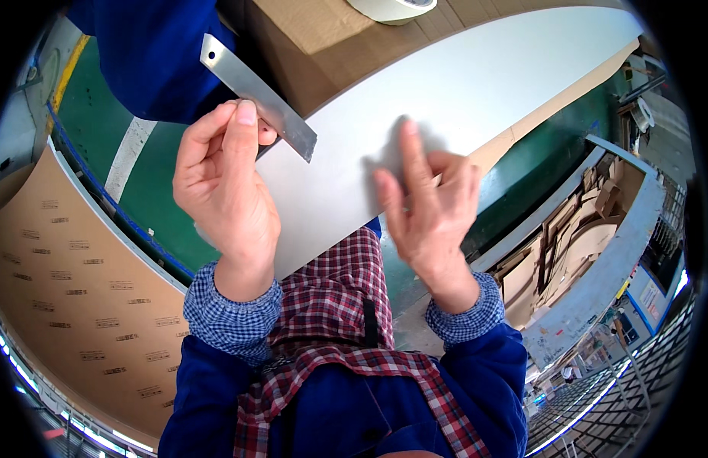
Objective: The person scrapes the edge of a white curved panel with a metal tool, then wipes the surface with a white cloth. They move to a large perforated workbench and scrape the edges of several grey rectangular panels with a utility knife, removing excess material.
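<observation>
My left hand (228,179) pinches a flat metal cutter blade (274,111) between thumb and fingers. The blade slants down to the right; it has a small hole at its upper end, and its lower tip hangs over the edge of a large white panel (476,72). Over that panel is my right hand (438,206), empty, with index finger and thumb stretched out and the other fingers curled. The index fingertip is at or just above the white surface; whether it touches, I cannot tell.
Brown cardboard (316,30) lies beyond the panel, with a white tape roll (392,9) at the top. Dark blue cloth (152,61), seemingly another person's clothing, is close at upper left. A printed brown sheet (72,313) stands left; a scrap bin (640,229) full of cardboard stands right.
</observation>
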The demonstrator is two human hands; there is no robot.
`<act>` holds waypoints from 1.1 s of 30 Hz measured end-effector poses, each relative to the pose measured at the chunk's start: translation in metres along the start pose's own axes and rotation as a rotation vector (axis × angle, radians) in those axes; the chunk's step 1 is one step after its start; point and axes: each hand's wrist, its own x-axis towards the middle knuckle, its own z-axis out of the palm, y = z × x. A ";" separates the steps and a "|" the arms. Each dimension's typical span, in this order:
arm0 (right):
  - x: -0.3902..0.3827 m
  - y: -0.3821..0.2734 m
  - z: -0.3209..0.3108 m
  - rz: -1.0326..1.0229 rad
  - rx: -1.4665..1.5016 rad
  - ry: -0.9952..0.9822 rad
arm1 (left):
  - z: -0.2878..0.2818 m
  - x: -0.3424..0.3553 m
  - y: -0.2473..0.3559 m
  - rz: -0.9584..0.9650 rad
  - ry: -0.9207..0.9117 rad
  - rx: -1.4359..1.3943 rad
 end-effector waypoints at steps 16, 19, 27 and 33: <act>-0.011 -0.002 0.001 -0.054 -0.007 -0.033 | 0.005 -0.003 0.001 0.024 -0.036 0.088; -0.013 -0.030 -0.003 -0.095 0.085 -0.127 | 0.007 -0.003 0.001 0.022 -0.038 0.074; -0.002 0.013 -0.002 -0.072 -0.048 -0.050 | 0.005 -0.003 0.002 0.040 -0.035 0.119; -0.019 -0.039 -0.003 -0.135 0.204 -0.172 | 0.008 -0.002 0.000 0.037 -0.032 0.082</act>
